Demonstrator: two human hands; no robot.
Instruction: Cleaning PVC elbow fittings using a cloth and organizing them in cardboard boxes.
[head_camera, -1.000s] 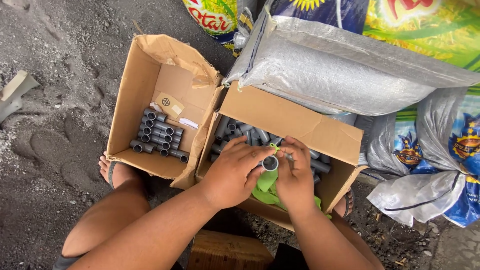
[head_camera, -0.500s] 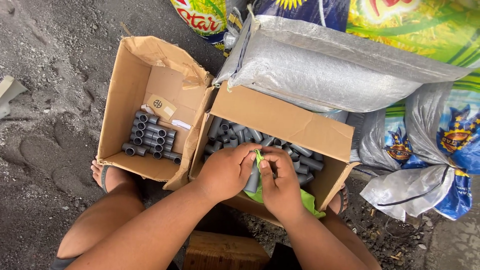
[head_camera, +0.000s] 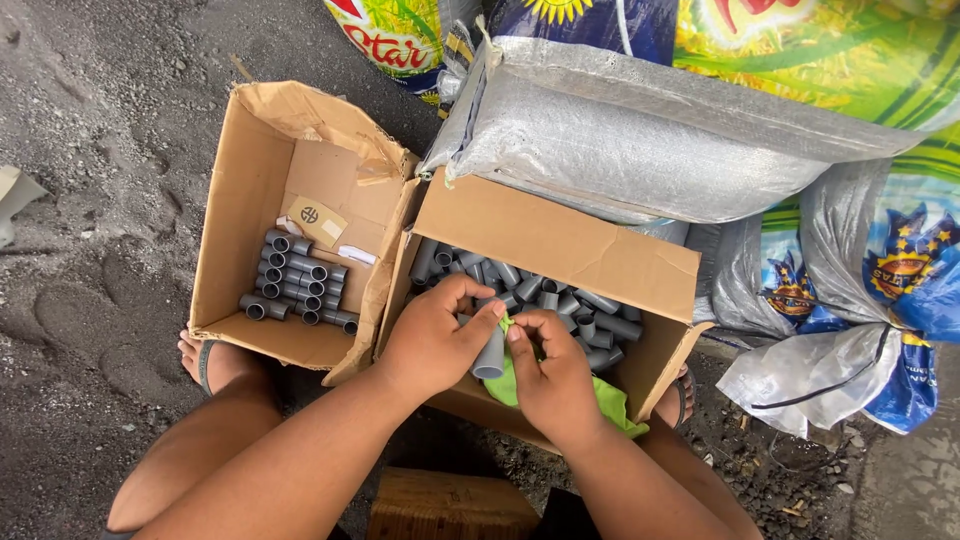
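Over the right cardboard box (head_camera: 560, 245), both hands grasp things: left hand (head_camera: 432, 335) a grey pipe fitting (head_camera: 491, 355), right hand (head_camera: 553, 372) a green cloth (head_camera: 610, 398) at five o'clock.

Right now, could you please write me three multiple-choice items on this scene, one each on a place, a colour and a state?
1. Where do the neatly stacked grey pipe pieces lie?
A. left box
B. silver sack
C. bare ground

2. What colour is the cloth under the right hand?
A. red
B. green
C. white

3. How is the grey pipe piece held?
A. by both hands
B. by no hand
C. under a foot

Answers: 1 A, they sit in the left box. 2 B, bright green shows. 3 A, the left hand and the right hand grip it.
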